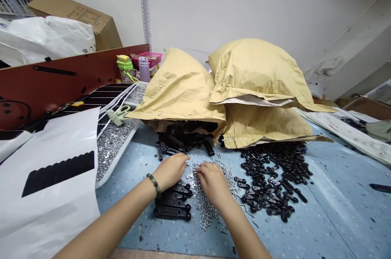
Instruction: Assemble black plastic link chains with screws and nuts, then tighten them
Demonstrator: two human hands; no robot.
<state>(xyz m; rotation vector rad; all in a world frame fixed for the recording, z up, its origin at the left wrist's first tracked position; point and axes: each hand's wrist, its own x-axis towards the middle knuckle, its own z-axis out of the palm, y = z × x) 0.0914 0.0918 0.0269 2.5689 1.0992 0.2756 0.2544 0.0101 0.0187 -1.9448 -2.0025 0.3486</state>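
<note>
My left hand [171,170], a bead bracelet on its wrist, rests knuckles up over a row of long black plastic link parts [172,206] on the blue table [320,218]. Its fingers curl down at the edge of a pile of small silver screws and washers [204,206]. My right hand [214,183] lies on that pile with its fingers bent into the metal pieces. What either hand pinches is hidden under the fingers. A heap of small black plastic parts [271,177] lies just right of my right hand.
Three stuffed tan paper sacks [253,88] lie behind the hands, one spilling black parts [183,139]. At left a white tray of silver hardware [113,145], green scissors [119,114], white sheets, a red board [61,75], bottles and a cardboard box [79,16].
</note>
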